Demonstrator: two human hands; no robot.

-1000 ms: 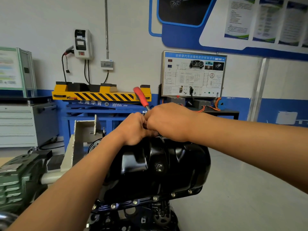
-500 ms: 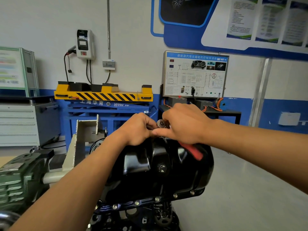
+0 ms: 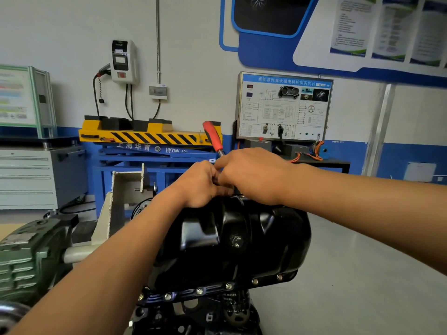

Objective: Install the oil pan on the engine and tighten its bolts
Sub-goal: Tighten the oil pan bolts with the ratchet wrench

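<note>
The glossy black oil pan [image 3: 232,240] sits on the upturned engine [image 3: 193,317], with several silver bolts [image 3: 199,291] along its near flange. Both hands meet at the pan's far top edge. My right hand [image 3: 254,175] grips a ratchet wrench whose red handle [image 3: 213,137] sticks up and away behind the fingers. My left hand [image 3: 198,184] is curled tight against the wrench head, which is hidden between the hands. The far flange and its bolts are out of sight behind the pan.
A green gearbox of the engine stand [image 3: 31,257] is at the left, with a beige bracket [image 3: 123,189] behind it. A yellow and blue lift table [image 3: 150,141], a grey cabinet [image 3: 36,175] and a training panel [image 3: 283,106] line the wall. Grey floor [image 3: 350,274] lies right.
The red handle has swung from pointing down to the right, over the pan, back up to pointing away behind my right hand. Both hands stayed at the pan's far edge.
</note>
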